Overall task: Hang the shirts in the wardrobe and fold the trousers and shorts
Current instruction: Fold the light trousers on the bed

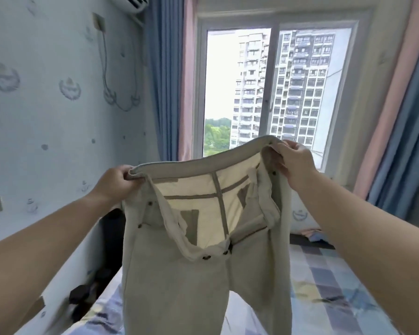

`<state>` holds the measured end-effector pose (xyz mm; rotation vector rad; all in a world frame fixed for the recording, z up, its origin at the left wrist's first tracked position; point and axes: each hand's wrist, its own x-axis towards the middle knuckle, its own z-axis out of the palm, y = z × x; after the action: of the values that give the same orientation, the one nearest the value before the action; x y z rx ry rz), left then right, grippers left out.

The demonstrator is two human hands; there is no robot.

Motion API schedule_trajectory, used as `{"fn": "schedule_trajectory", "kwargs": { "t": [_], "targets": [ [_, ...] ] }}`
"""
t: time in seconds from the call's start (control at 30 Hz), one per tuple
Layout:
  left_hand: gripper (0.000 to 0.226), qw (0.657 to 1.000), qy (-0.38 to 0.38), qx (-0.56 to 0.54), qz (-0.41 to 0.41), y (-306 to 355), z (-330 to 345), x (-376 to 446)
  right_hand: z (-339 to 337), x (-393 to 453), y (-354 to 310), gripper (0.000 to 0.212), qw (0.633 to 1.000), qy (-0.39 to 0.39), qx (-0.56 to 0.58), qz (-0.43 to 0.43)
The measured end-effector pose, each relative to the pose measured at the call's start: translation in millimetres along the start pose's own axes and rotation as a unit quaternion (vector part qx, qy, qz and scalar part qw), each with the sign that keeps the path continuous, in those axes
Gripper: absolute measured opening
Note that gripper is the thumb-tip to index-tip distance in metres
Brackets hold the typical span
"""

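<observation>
A pair of light beige trousers [169, 269] hangs in the air in front of me, waistband up and fly open, so the pale pocket lining shows. My left hand [115, 181] grips the left end of the waistband. My right hand [293, 159] pinches the right end, held a little higher. Both legs drop straight down toward the bed and run out of the bottom of the view.
A bed with a blue, grey and white checked sheet [324, 281] lies below. Dark items [82, 296] sit in the gap between bed and left wall. A pillow [302, 216] lies at the bed's far end. A window [273, 93] with blue and pink curtains faces me.
</observation>
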<state>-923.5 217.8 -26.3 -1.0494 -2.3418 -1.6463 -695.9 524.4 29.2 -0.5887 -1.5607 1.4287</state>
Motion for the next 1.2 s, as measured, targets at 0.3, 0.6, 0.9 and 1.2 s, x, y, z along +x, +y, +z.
{"fn": "schedule_trajectory", "kwargs": {
  "t": [0.3, 0.6, 0.9, 1.2],
  "targets": [
    [0.023, 0.999, 0.021, -0.032, 0.035, 47.5, 78.4, 62.6, -40.3, 92.4, 4.2, 0.050, 0.994, 0.093, 0.041, 0.031],
    [0.025, 0.994, -0.043, -0.062, 0.080, 107.8, 184.9, 93.7, -132.9, 126.9, -20.4, 0.020, 0.968, 0.246, -0.016, -0.044],
    [0.019, 0.979, -0.064, -0.182, 0.070, 130.8, 226.1, 93.7, -135.0, 160.4, -99.1, 0.021, 0.958, 0.233, -0.074, -0.151],
    [0.017, 0.970, -0.049, -0.170, -0.165, -62.2, 186.7, 61.7, 39.1, 173.0, 42.0, 0.023, 0.980, 0.054, -0.187, -0.037]
  ]
}}
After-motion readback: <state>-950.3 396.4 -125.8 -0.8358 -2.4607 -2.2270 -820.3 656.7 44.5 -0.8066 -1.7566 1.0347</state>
